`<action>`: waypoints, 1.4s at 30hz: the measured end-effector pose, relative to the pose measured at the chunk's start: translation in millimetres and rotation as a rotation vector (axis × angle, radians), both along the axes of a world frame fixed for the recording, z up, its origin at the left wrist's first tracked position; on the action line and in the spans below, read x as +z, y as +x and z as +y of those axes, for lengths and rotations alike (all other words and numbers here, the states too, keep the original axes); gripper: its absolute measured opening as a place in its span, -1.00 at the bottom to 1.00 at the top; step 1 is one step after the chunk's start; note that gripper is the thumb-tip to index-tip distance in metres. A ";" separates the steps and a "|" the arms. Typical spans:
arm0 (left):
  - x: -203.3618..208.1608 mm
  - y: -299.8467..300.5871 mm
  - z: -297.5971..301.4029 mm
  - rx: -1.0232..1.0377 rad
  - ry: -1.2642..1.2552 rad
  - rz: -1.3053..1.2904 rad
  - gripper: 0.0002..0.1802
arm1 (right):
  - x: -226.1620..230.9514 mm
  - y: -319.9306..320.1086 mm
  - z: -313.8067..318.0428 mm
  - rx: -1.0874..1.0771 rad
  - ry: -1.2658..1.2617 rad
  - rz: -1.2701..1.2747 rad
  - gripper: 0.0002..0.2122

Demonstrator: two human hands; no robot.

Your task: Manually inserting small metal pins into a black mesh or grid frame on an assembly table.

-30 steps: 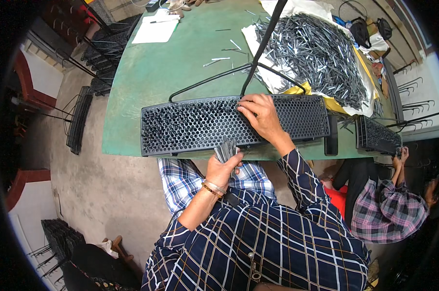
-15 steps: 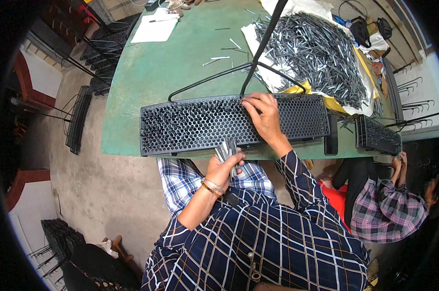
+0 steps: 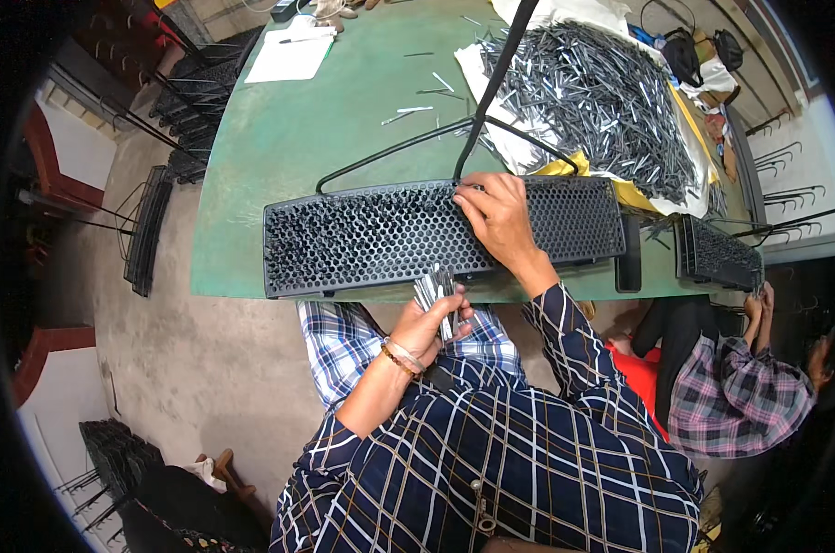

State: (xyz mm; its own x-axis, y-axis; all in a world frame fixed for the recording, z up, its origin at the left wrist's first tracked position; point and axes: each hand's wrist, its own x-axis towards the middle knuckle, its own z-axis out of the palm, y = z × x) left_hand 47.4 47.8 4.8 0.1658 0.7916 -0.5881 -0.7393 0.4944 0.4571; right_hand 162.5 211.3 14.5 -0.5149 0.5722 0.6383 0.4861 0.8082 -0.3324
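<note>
A long black panel (image 3: 565, 230) full of round holes lies along the near edge of the green table. Many holes in its left part carry dark upright pieces; its right part shows bare holes. My left hand (image 3: 424, 324) is closed around a bundle of thin grey metal strips (image 3: 434, 284), just below the panel's near edge. Over the panel's far middle, my right hand (image 3: 500, 217) has its fingertips pinched together against the holes. Whatever lies between those fingertips is too small to make out. A black rod frame (image 3: 390, 149) rises from the panel's far side.
A large heap of metal strips (image 3: 602, 111) sits on white and yellow sacking at the far right. Loose strips (image 3: 408, 112) and a paper pad (image 3: 290, 57) lie on the table (image 3: 343, 106). To the right, a co-worker's hands (image 3: 760, 304) touch another panel (image 3: 717, 251).
My right hand has shifted only slightly at the panel's far edge. The left hand has turned a little with its bundle of strips. The panel has barely moved in view.
</note>
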 end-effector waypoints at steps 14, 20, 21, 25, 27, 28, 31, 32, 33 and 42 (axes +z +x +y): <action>-3.3 -2.5 -1.0 -0.029 0.040 0.067 -0.81 | 5.3 -9.4 -0.7 0.030 -0.020 -0.112 -0.90; -4.4 -4.4 -1.0 -0.045 0.038 0.077 -0.79 | 9.8 -12.3 -1.3 0.011 0.001 -0.218 -0.89; -4.5 -4.6 -1.0 -0.051 0.041 0.085 -0.78 | 9.9 -13.8 -2.7 0.013 0.001 -0.219 -0.89; -4.5 -4.3 -0.5 -0.046 0.034 0.086 -0.78 | 5.7 -17.7 -5.2 -0.030 0.049 -0.251 -0.88; -3.7 -4.1 -0.6 -0.048 0.032 0.078 -0.77 | 1.6 -18.1 -5.3 -0.029 0.059 -0.254 -0.88; -4.2 -4.3 -0.8 -0.048 0.033 0.077 -0.77 | -0.5 -18.5 -5.1 -0.034 0.025 -0.203 -0.89; -5.2 -5.5 -0.9 -0.063 0.046 0.049 -0.75 | -1.3 -17.8 -3.6 -0.041 -0.066 -0.115 -0.90; -4.9 -5.7 -1.2 -0.061 0.042 0.044 -0.75 | -0.8 -17.1 -3.2 -0.045 -0.126 -0.076 -0.91; -4.7 -5.8 -1.3 -0.060 0.038 0.038 -0.75 | 0.1 -16.0 -2.3 -0.045 -0.125 -0.078 -0.91; -6.7 -4.9 -1.2 -0.033 0.001 0.000 -0.75 | 8.0 -15.3 -0.7 -0.069 -0.210 0.102 -0.92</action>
State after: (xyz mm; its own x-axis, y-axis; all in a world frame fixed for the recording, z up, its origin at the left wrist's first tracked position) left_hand 42.4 46.6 -1.9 0.1917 0.7860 -0.5878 -0.7223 0.5184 0.4577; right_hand 147.2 210.6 22.5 -0.4089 0.7294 0.5484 0.4933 0.6822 -0.5396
